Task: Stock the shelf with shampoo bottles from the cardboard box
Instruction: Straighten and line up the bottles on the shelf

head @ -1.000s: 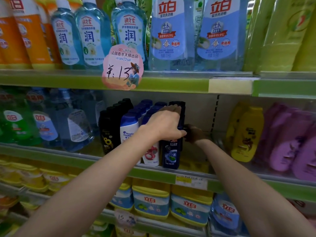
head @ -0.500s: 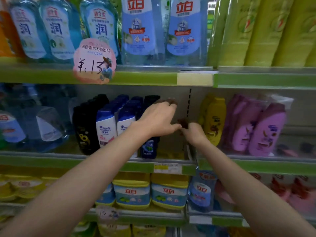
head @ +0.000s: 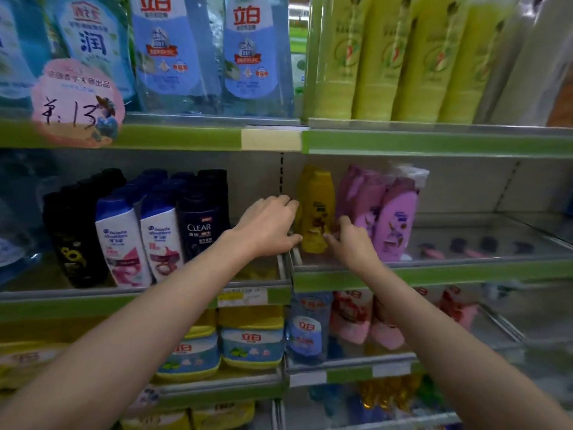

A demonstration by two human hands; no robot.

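A: What stands farthest left on the green-edged shelf?
B: Dark navy Clear shampoo bottle. The left hand, fingers curled and empty, hangs just right of it.
A: And the right hand?
B: Fingers curled against the yellow plastic bottle; whether it grips, one cannot tell.

Glossy plastic shampoo bottles stand on a dull grey metal shelf with a paper price tag.

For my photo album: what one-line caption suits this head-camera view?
Both hands, left hand and right hand, reach for a yellow plastic shampoo bottle on the green-edged shelf.
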